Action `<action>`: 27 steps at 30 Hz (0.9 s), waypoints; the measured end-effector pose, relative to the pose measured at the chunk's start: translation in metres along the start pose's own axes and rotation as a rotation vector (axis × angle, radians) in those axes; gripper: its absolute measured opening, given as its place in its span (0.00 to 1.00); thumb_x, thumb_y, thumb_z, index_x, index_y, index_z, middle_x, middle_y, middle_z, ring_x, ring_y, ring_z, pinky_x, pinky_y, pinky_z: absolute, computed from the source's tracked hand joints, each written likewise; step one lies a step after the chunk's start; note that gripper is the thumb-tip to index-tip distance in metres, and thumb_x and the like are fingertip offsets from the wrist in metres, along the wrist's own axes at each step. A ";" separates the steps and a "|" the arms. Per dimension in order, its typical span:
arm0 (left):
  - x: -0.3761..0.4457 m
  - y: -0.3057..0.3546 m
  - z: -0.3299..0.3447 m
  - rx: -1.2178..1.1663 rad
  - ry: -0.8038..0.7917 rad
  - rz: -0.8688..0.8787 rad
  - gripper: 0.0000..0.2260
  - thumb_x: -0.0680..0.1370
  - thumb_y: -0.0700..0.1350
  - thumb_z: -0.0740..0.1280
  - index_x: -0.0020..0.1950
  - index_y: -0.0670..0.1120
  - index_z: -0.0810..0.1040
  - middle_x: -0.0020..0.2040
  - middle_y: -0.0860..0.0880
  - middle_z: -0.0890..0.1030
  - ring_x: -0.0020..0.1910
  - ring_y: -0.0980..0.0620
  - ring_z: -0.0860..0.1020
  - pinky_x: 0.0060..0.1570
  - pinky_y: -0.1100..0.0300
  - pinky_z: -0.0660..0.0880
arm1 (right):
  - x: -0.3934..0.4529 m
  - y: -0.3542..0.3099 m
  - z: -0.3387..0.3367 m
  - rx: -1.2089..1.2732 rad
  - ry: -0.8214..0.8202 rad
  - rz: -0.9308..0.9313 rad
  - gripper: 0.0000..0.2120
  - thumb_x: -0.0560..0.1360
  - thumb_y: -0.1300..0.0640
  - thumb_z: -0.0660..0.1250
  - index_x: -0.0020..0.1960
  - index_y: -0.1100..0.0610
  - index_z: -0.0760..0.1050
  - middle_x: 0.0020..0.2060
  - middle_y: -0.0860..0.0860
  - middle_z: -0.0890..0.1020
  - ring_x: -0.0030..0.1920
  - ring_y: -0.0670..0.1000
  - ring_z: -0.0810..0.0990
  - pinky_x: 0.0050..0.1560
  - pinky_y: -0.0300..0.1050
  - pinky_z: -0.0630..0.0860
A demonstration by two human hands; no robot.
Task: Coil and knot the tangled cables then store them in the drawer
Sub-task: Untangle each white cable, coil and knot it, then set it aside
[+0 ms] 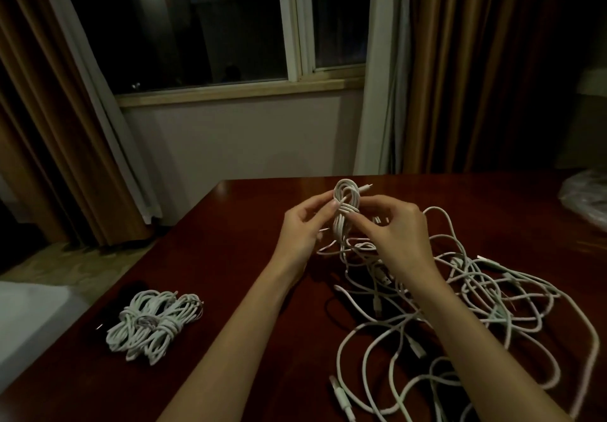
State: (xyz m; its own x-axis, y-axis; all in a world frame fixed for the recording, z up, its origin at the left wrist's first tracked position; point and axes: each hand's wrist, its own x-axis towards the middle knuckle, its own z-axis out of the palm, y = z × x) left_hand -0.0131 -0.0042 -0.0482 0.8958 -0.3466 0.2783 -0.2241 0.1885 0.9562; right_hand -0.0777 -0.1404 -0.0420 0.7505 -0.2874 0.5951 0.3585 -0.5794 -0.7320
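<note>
- White finished bundles [154, 326] lie at the table's [230, 372] left edge.
- Left hand [300, 228] pinches the coil [345, 206], held up mid-table; right hand [399, 224] pinches its wrap.
- Step: knotting. Next likely needs the end tucked snug.
- Tangled cables [460, 297] sprawl right.
- No drawer visible; plastic bag [588, 200] far right, contents unclear.

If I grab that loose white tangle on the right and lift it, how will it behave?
Probably floppy: the loose cable tangle lies in slack, overlapping loops on the table, so strands would droop and drag neighbours along. Likely light. The plugs could snag in the loops.
</note>
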 end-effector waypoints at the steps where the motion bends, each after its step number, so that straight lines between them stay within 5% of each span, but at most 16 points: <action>1: -0.001 0.002 -0.002 0.023 -0.014 0.029 0.12 0.78 0.41 0.67 0.61 0.47 0.80 0.54 0.47 0.84 0.54 0.48 0.82 0.53 0.51 0.79 | 0.000 0.000 -0.001 0.016 0.010 0.008 0.12 0.72 0.51 0.74 0.54 0.52 0.83 0.44 0.42 0.84 0.46 0.36 0.80 0.46 0.27 0.74; 5: -0.004 0.008 -0.006 0.152 0.017 0.188 0.12 0.76 0.34 0.69 0.57 0.46 0.79 0.49 0.47 0.85 0.51 0.52 0.83 0.49 0.61 0.79 | 0.000 0.000 -0.003 0.089 0.064 0.037 0.12 0.70 0.53 0.75 0.51 0.52 0.80 0.42 0.41 0.83 0.44 0.36 0.81 0.44 0.29 0.76; 11: -0.004 0.010 -0.011 0.419 0.060 0.362 0.05 0.75 0.39 0.72 0.49 0.46 0.85 0.45 0.52 0.86 0.48 0.56 0.83 0.52 0.60 0.78 | 0.000 -0.001 -0.002 0.104 0.085 0.004 0.09 0.69 0.57 0.76 0.45 0.53 0.77 0.40 0.41 0.81 0.43 0.35 0.81 0.42 0.29 0.76; 19: -0.019 0.016 -0.030 0.451 0.060 0.323 0.09 0.73 0.39 0.74 0.52 0.44 0.84 0.47 0.50 0.86 0.48 0.56 0.84 0.50 0.60 0.79 | -0.005 -0.010 0.007 0.029 -0.010 -0.091 0.05 0.71 0.57 0.75 0.45 0.55 0.83 0.37 0.39 0.81 0.42 0.36 0.82 0.43 0.29 0.77; 27: -0.054 0.053 -0.099 0.878 -0.080 0.156 0.07 0.72 0.47 0.75 0.49 0.50 0.86 0.46 0.56 0.85 0.49 0.63 0.81 0.56 0.61 0.76 | -0.018 -0.040 0.044 -0.018 -0.310 -0.080 0.05 0.70 0.53 0.76 0.42 0.53 0.82 0.38 0.44 0.83 0.40 0.41 0.82 0.42 0.35 0.79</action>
State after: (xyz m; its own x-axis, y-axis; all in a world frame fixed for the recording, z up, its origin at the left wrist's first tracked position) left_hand -0.0351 0.1158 -0.0211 0.8081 -0.4455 0.3853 -0.5840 -0.5207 0.6227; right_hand -0.0814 -0.0788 -0.0384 0.8546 0.0043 0.5193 0.4157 -0.6051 -0.6790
